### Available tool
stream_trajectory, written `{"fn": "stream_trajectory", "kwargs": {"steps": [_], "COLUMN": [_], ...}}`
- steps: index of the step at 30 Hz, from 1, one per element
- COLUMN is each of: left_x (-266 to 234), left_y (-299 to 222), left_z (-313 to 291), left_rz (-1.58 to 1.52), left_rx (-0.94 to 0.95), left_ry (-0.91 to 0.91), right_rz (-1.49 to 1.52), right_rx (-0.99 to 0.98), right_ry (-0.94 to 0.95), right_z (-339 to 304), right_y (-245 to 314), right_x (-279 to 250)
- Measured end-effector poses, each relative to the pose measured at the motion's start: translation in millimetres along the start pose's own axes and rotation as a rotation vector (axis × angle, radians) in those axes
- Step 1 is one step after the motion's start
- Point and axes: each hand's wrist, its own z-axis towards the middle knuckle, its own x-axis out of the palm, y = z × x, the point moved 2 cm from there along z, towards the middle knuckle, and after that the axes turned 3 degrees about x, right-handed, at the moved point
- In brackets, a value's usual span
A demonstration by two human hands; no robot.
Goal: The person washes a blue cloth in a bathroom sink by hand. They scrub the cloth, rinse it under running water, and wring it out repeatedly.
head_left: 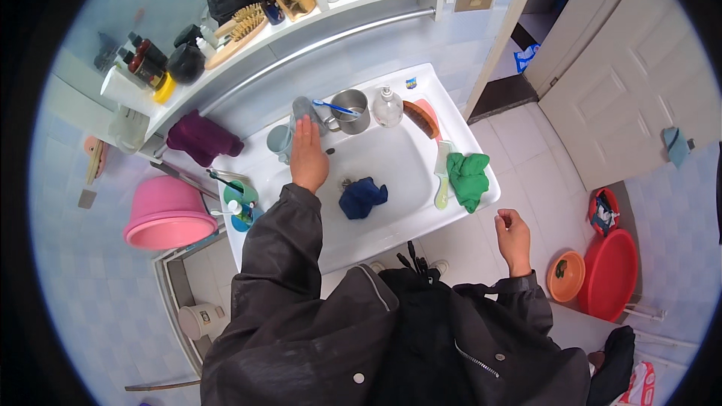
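Grey cloth (304, 107) lies draped at the back rim of the white ceramic washbasin (391, 162), just beside a pale blue plastic cup (280, 140) and a steel mug holding a blue toothbrush (350, 110), and the left hand (308, 156) reaches flat across the bowl with its fingertips on that cloth, seemingly pressing rather than gripping it. A dark blue rag (362, 197) sits crumpled in the bowl, a green cloth (468, 178) lies on the right rim, while the right hand (513, 237) hangs loosely curled and empty beside the basin.
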Motion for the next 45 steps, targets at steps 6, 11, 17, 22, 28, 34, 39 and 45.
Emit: {"fn": "stream_trajectory", "kwargs": {"steps": [6, 11, 17, 22, 28, 34, 39, 45], "left_x": [5.3, 77.4, 188.3, 211.8, 129.9, 41.1, 18.8, 20.2], "left_y": [-20.2, -48.2, -41.2, -37.6, -33.5, -47.2, -49.5, -52.3], "left_z": [-19.7, -68.2, -94.1, -101.4, -73.7, -42.4, -40.4, -42.6], "left_rz": [-0.104, -0.507, -0.596, -0.504, -1.235, -1.676, -2.049, -1.429], "left_rx": [-0.002, -0.320, -0.711, -0.495, -0.734, -0.668, -0.795, -0.451], "left_ry": [-0.055, 0.345, 0.689, 0.575, 0.465, 0.460, 0.332, 0.331], "right_rz": [0.033, 0.001, 0.069, 0.230, 0.421, 0.757, 0.974, 1.533], "right_rx": [0.010, 0.041, 0.078, -0.001, -0.089, 0.410, 0.690, 0.597], "right_ry": [-0.021, -0.042, 0.029, 0.176, 0.482, 0.773, 0.957, 1.107], "right_z": [-4.9, -11.7, -18.9, -10.8, 27.8, 54.1, 55.4, 57.7], "right_y": [-5.0, -14.8, -12.6, 15.1, 81.7, 131.1, 133.9, 148.8], "right_x": [-4.2, -11.3, -7.1, 15.2, 100.5, 180.5, 221.3, 242.8]}}
